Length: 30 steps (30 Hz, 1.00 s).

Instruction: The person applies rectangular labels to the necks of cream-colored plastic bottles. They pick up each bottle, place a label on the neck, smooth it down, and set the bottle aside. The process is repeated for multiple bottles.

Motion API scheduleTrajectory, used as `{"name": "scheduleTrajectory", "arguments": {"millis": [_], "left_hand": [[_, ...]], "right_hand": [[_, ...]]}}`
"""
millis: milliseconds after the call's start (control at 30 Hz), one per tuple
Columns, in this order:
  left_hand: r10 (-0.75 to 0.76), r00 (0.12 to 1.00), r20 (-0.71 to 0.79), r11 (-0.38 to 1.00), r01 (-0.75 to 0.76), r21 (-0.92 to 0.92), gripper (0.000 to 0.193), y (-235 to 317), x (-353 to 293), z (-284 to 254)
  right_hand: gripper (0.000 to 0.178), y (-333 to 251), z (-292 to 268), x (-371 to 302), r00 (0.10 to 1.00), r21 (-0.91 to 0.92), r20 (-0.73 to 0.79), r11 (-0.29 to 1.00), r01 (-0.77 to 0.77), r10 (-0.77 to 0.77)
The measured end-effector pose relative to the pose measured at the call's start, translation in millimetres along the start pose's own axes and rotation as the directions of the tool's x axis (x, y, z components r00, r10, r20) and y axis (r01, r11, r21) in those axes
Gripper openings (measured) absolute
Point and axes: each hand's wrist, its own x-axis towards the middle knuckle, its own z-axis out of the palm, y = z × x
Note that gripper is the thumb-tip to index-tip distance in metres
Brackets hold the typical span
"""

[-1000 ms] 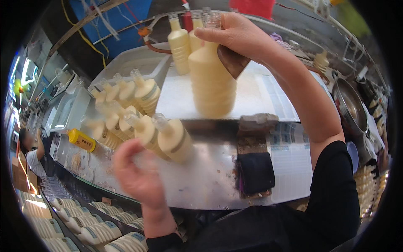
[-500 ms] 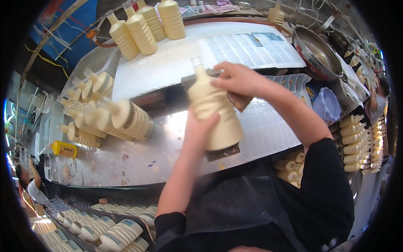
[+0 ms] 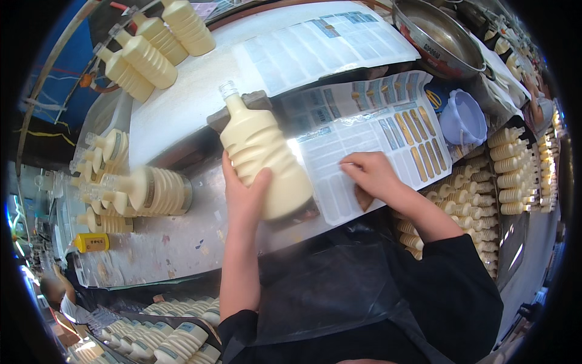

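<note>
The left hand (image 3: 245, 197) is wrapping its thumb and fingers round a cream, ribbed, clear-necked bottle (image 3: 270, 161) that is lying with its neck by a grey block (image 3: 259, 100), its upper face showing no label. By a white, glossy, partly bare label sheet (image 3: 342, 148), the right hand (image 3: 373, 176) is holding a brown wedge-shaped piece (image 3: 364, 199) in curled fingers, though whether their tips are pinching anything is impossible to make out. Left-side cream bottles (image 3: 160, 191) are already bearing labels, while cream bottles on the white board (image 3: 145, 57) are showing none.

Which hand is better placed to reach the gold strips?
Probably the right hand: it is over the sheet, near the gold strips, though holding a brown piece. The left hand grips the bottle.
</note>
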Motion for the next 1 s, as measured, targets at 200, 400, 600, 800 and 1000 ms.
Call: {"name": "scheduleTrajectory", "arguments": {"millis": [200, 400, 600, 800, 1000], "left_hand": [[0.053, 0.999, 0.007, 0.998, -0.052, -0.033, 0.097, -8.5, -9.7, -2.8], [0.212, 0.972, -0.104, 0.958, -0.186, 0.216, 0.093, -2.2, -17.4, 5.4], [0.571, 0.82, 0.031, 0.587, -0.434, 0.683, 0.085, 19.5, -34.4, 23.6], [0.677, 0.616, 0.403, 0.389, -0.764, 0.515, 0.06, 28.0, -51.3, 55.6], [0.456, 0.695, 0.556, 0.698, -0.667, 0.261, 0.034, 0.6, -50.9, 98.6]], "right_hand": [[0.016, 37.3, -44.7, -55.8, 0.981, -0.2, -0.195, 0.979, -0.042, 0.003], [0.019, 53.1, -50.2, -51.7, 0.955, -0.456, -0.226, 0.887, 0.071, -0.192], [0.041, 59.2, -46.4, 5.7, 0.992, -0.592, -0.123, 0.802, -0.086, 0.015], [0.043, 62.0, -39.8, 44.6, 0.987, -0.679, -0.135, 0.717, -0.156, 0.087], [0.051, 34.9, -32.0, 11.0, 0.987, -0.661, 0.102, 0.75, -0.024, 0.121]]}}
